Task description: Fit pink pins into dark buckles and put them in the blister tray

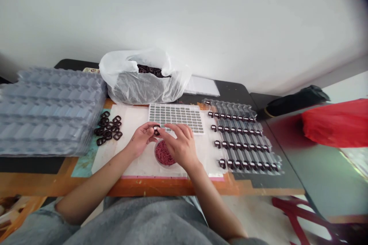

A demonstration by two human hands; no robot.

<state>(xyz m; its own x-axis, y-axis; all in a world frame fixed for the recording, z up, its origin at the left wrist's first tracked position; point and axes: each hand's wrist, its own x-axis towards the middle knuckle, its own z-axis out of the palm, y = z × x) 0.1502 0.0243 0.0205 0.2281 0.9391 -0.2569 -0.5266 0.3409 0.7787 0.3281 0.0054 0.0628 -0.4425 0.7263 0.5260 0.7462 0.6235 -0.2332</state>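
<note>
My left hand (pixel 141 138) pinches a small dark square plastic frame (pixel 156 130) with a pale patch in its middle, above the white sheet. My right hand (pixel 181 145) touches the frame with a digit at its near side, while its other fingers are stretched out and apart. Below the hands stands a round tub of small dark-red pieces (pixel 163 154), partly covered by my right hand. Just behind lies a white sheet with rows of small grey rectangles (pixel 178 115). More dark frames (pixel 108 126) lie in a loose pile to the left.
At right, a clear ridged tray (pixel 244 136) carries rows of dark frames with white patches. A stack of clear ridged trays (pixel 51 115) fills the left. Behind stands a white plastic bag (pixel 143 86) of dark pieces. A red bag (pixel 336 122) lies far right.
</note>
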